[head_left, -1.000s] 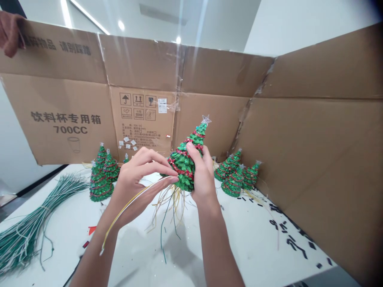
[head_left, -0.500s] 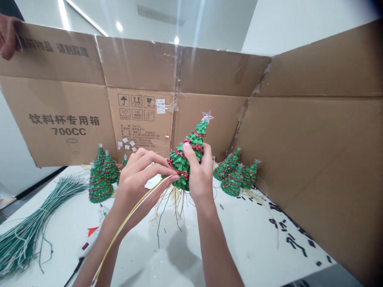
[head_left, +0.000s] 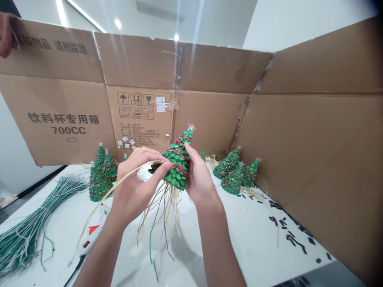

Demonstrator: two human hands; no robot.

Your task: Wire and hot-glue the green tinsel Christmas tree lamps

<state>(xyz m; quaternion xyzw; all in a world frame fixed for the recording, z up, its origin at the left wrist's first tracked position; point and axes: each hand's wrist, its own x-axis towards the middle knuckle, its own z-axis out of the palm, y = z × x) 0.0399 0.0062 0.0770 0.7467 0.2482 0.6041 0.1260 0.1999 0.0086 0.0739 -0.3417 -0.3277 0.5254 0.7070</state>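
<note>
Where a flattened cardboard box (head_left: 209,67) stands as a backdrop along the far and right edges of a white table (head_left: 245,243), another person's hand (head_left: 5,35) grips its top left corner. A bundle of green wires (head_left: 26,235) lies at the table's left, and a white glue gun (head_left: 92,235) sits beside the left forearm. Small finished-looking trees stand in two clusters, one left (head_left: 100,177) and one right (head_left: 235,175). Held just above the table and tilted, a glittery green tree (head_left: 176,167) sits between both hands. The left hand (head_left: 134,187) is curled nearly shut, its fingertips (head_left: 167,165) against the tree's lower side, with a pale wire (head_left: 128,175) running through its grip. The right hand (head_left: 200,179) is half closed around the other side. I'd guess the tree is light and fairly stiff, though its sequins may feel slick, so the wide lower body looks the safest hold. The little star (head_left: 190,126) looks fragile, and loose strands (head_left: 158,215) dangle from the base.
</note>
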